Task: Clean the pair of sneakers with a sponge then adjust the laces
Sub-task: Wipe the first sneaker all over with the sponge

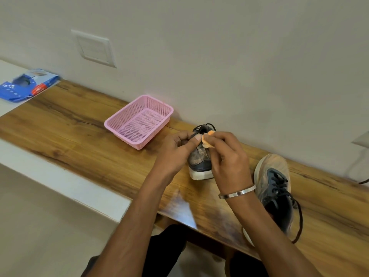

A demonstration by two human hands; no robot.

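Now two sneakers [200, 156], left hand [175, 150] gripping one, right hand [225, 154] pinching one sponge [207, 136]

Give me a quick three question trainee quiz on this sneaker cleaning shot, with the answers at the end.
1. True or false: the pink basket holds a sneaker.
2. Which hand holds the orange sponge: A left, B right?
3. Fill in: the second sneaker lies to the ___ of the one being cleaned.

Key: 1 false, nothing shows in it. 2 B, the right hand pinches it while the left hand steadies the shoe. 3 right.
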